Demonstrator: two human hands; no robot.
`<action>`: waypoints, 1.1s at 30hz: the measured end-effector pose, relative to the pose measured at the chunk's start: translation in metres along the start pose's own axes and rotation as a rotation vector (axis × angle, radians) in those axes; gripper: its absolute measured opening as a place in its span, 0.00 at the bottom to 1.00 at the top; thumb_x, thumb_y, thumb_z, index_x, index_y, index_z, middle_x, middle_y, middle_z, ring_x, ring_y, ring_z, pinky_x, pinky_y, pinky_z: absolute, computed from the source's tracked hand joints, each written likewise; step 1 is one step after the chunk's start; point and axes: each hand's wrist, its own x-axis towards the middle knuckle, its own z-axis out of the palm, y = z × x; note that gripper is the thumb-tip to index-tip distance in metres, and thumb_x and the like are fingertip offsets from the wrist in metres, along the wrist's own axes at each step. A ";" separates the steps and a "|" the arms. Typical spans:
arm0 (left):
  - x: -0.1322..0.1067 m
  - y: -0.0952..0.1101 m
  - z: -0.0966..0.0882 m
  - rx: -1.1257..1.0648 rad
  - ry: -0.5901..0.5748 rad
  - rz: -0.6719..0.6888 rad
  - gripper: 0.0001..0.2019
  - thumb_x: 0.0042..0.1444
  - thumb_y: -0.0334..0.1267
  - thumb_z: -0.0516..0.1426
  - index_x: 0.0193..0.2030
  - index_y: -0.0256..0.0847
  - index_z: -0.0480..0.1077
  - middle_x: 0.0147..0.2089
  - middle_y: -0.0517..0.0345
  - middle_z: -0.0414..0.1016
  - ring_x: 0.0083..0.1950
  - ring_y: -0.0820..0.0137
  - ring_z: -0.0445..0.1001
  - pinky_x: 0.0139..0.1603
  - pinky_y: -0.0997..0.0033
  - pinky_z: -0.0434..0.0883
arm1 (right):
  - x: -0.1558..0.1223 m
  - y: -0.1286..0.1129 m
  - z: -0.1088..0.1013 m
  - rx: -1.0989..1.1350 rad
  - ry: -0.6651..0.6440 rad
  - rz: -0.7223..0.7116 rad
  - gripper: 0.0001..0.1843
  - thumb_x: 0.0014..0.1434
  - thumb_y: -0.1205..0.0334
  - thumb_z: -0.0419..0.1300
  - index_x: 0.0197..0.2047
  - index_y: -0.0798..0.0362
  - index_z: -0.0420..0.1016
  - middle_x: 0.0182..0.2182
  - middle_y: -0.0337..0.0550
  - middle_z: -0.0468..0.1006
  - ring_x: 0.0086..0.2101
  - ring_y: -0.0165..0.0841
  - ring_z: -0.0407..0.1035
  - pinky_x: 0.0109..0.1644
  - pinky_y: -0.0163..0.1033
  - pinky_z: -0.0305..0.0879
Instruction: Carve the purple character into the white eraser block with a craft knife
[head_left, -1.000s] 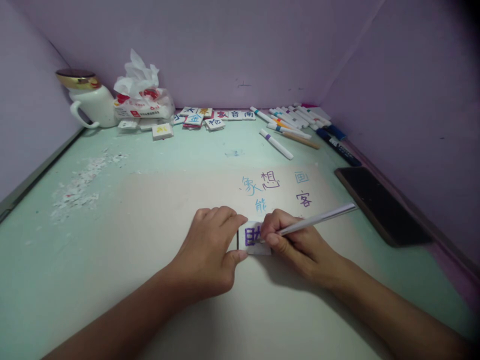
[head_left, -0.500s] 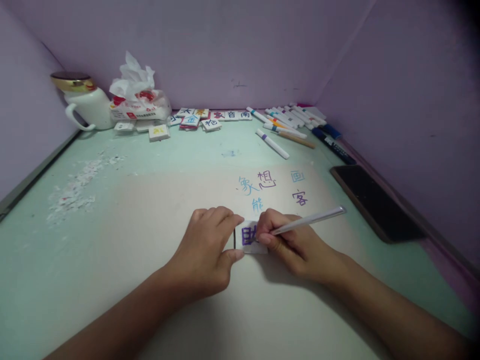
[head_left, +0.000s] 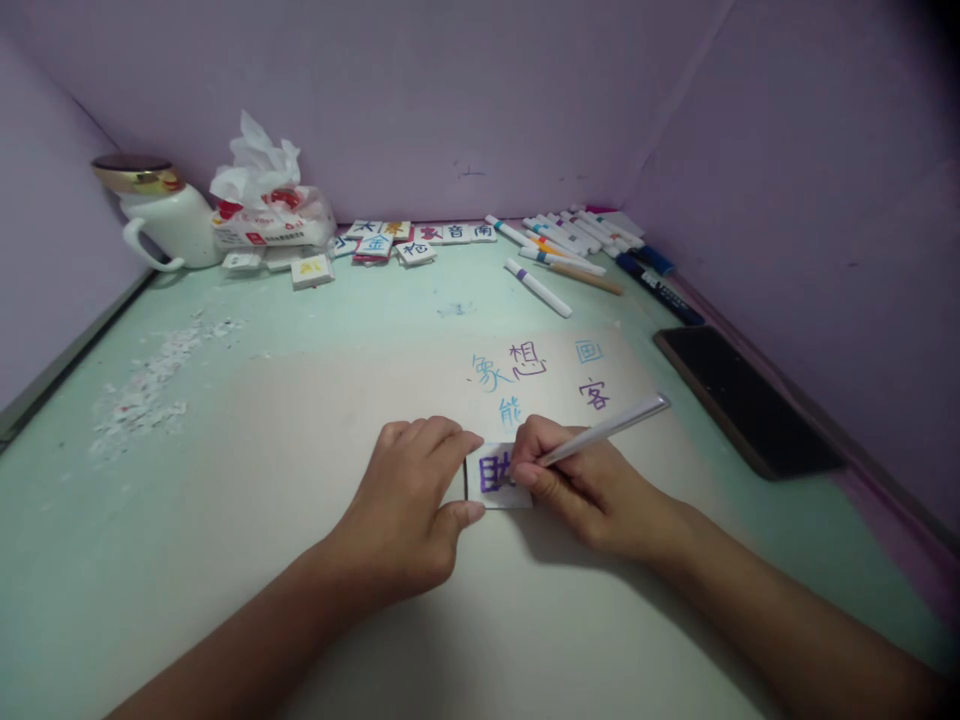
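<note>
A small white square tile [head_left: 492, 500] with a thick purple character lies flat on the pale paper in front of me. My left hand [head_left: 412, 495] grips it at the left, thumb on the near corner and fingertips on the far one. A dark line runs down the tile's left side. In my right hand [head_left: 570, 480] is a slim silvery pen-like tool [head_left: 607, 428], pinched like a pen, its back end slanting up to the right. Its tip is hidden behind my fingers, which cover the tile's right part.
Handwritten characters [head_left: 526, 360] mark the paper beyond my hands. A phone [head_left: 742, 400] lies at the right. Several markers [head_left: 538, 288], lettered tiles [head_left: 377, 245], a tissue pack [head_left: 274, 225] and a white mug [head_left: 176, 225] line the back. White scraps [head_left: 150, 385] litter the left.
The tool's back end has swung slightly left and up over the tile. Both hands keep their grips, and the whole view has shifted a little.
</note>
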 end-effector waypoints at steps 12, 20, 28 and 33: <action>0.002 0.000 -0.001 -0.001 -0.024 -0.012 0.17 0.53 0.34 0.55 0.51 0.38 0.64 0.48 0.48 0.70 0.50 0.59 0.67 0.50 0.53 0.60 | -0.001 0.000 -0.002 0.009 0.004 0.018 0.07 0.62 0.64 0.49 0.31 0.52 0.60 0.23 0.35 0.64 0.23 0.27 0.58 0.25 0.32 0.54; -0.001 -0.001 0.000 0.011 -0.011 -0.023 0.19 0.52 0.34 0.57 0.52 0.37 0.64 0.48 0.49 0.69 0.49 0.60 0.66 0.51 0.54 0.60 | -0.003 0.008 0.001 0.435 0.174 0.151 0.11 0.63 0.57 0.53 0.30 0.52 0.64 0.22 0.34 0.64 0.22 0.26 0.57 0.24 0.32 0.52; 0.001 0.001 -0.001 0.015 -0.025 -0.116 0.19 0.50 0.34 0.58 0.50 0.39 0.66 0.47 0.51 0.69 0.48 0.59 0.66 0.51 0.53 0.62 | 0.004 0.018 -0.018 0.750 0.700 0.292 0.16 0.52 0.49 0.62 0.30 0.51 0.64 0.17 0.29 0.61 0.15 0.22 0.53 0.16 0.30 0.45; -0.001 0.001 0.000 0.007 0.032 -0.192 0.19 0.49 0.34 0.58 0.49 0.42 0.67 0.48 0.54 0.70 0.47 0.60 0.66 0.50 0.56 0.65 | 0.007 0.020 -0.018 0.659 0.742 0.268 0.16 0.52 0.48 0.61 0.30 0.51 0.65 0.17 0.29 0.61 0.14 0.22 0.51 0.14 0.30 0.44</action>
